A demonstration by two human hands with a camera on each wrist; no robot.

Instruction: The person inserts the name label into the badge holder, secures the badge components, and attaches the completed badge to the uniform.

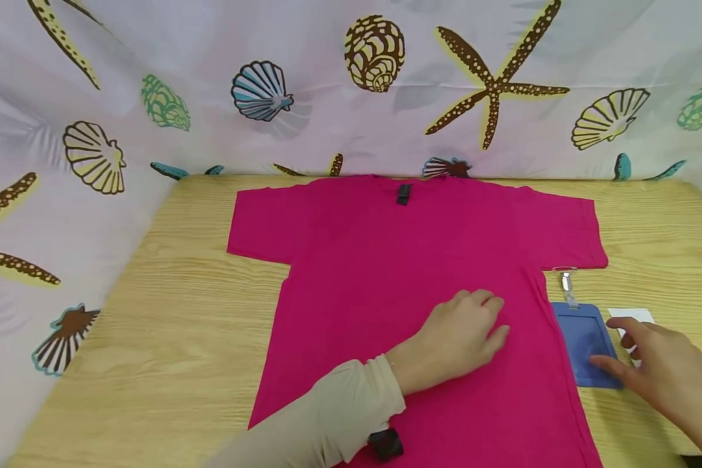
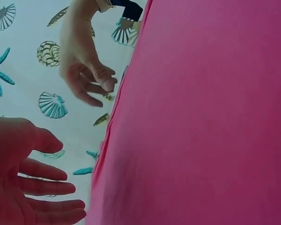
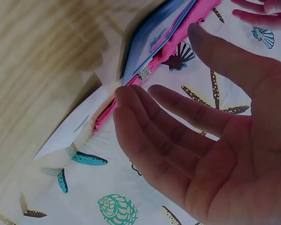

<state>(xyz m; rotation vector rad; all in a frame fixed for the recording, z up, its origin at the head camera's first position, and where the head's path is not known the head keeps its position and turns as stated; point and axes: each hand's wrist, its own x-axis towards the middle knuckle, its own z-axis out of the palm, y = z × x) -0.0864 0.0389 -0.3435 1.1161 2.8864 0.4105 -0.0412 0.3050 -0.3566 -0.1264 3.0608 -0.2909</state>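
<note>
A pink T-shirt [image 1: 398, 273] lies spread flat on the table, with a black neck tag [image 1: 404, 194] at its collar. Over the shirt's middle right is my left hand [image 1: 459, 338], its fingers loosely extended and holding nothing. My right hand [image 1: 669, 370] hovers at the blue badge holder [image 1: 582, 338] and a white card [image 1: 632, 314], which it partly covers. In the right wrist view, the fingers [image 3: 168, 136] are slightly bent and hold nothing. The badge holder, with its metal clip [image 1: 567, 283], lies beside the shirt's right edge, under the sleeve.
The wooden table [image 1: 181, 312] shows left of the shirt and along the right side. A white cloth [image 1: 322, 136] printed with shells and starfish hangs behind the table and at both sides. A black strap piece [image 1: 386, 444] sits at the left wrist.
</note>
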